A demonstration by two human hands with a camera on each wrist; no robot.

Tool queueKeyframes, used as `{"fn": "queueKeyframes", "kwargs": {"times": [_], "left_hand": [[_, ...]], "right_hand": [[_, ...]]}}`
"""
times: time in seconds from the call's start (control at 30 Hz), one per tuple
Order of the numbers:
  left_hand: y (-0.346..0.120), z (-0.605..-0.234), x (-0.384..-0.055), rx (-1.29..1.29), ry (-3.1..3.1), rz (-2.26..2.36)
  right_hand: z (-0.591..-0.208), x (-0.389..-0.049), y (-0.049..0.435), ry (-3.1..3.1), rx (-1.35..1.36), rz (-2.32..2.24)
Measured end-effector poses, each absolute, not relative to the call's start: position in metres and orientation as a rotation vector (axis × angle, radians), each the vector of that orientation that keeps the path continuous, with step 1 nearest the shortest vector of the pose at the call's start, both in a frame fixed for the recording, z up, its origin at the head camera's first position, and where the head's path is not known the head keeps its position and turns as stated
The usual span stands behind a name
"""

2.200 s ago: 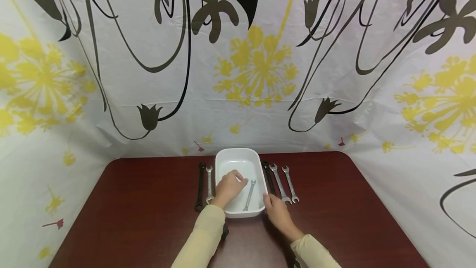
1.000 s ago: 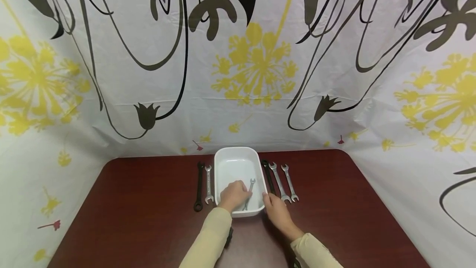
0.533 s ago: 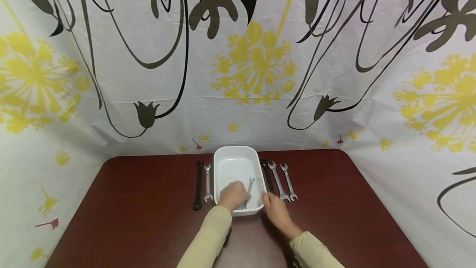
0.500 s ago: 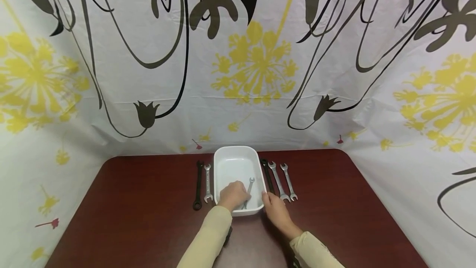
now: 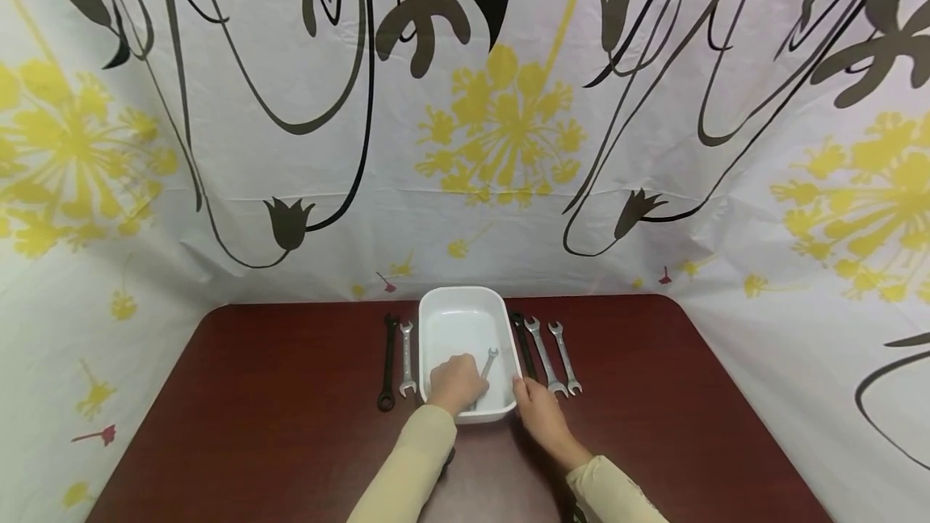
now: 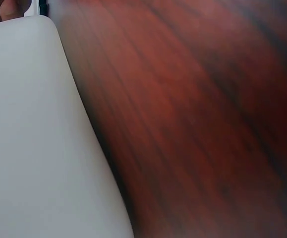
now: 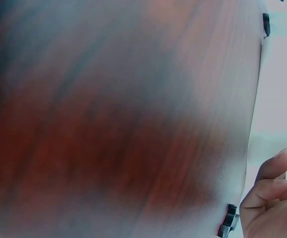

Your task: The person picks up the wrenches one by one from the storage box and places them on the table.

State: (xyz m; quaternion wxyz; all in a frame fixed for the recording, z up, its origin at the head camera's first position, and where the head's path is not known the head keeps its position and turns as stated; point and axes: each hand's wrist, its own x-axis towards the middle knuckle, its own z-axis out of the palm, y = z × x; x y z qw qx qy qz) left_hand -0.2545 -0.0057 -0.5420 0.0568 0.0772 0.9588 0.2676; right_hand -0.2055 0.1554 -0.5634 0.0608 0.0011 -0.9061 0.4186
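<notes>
Inside a white rectangular tray, my left hand pinches a small silver open-end wrench around its middle. The wrench lies slantwise, its upper jaw showing past the thumb and much of its handle hidden by the hand. My right hand grips the tray's near right side, thumb at the rim. In the left wrist view the tray's outer wall fills the left, with some fingers just beyond its corner. Curled fingers show at the lower right of the right wrist view.
Left of the tray lie a black wrench and a silver wrench. On its right are another black wrench and two silver ones. A patterned cloth hangs behind the dark red table.
My left hand has moved down and right within the tray onto the small wrench, which now slants slightly more. My right hand stays at the tray's side.
</notes>
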Motion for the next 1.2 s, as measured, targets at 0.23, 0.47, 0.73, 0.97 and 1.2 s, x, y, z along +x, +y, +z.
{"fn": "queueKeyframes", "kwargs": {"times": [0.23,0.47,0.73,0.97,1.2], "left_hand": [[-0.0052,-0.5417,-0.2529,0.287,2.969,0.783],[-0.0063,-0.5397,-0.2511,0.307,2.972,0.798],[-0.0048,-0.5393,-0.2505,0.302,3.002,0.749],[-0.0028,-0.5410,-0.2519,0.297,3.067,0.649],[-0.0037,-0.5395,-0.2519,0.282,3.053,0.718]], "right_hand": [[-0.5619,-0.2055,0.1548,-2.741,0.010,1.274],[-0.5614,-0.2050,0.1546,-2.725,0.025,1.254],[-0.5626,-0.2041,0.1553,-2.711,0.039,1.262],[-0.5649,-0.2051,0.1553,-2.705,0.042,1.257],[-0.5641,-0.2054,0.1553,-2.706,0.029,1.256]]}}
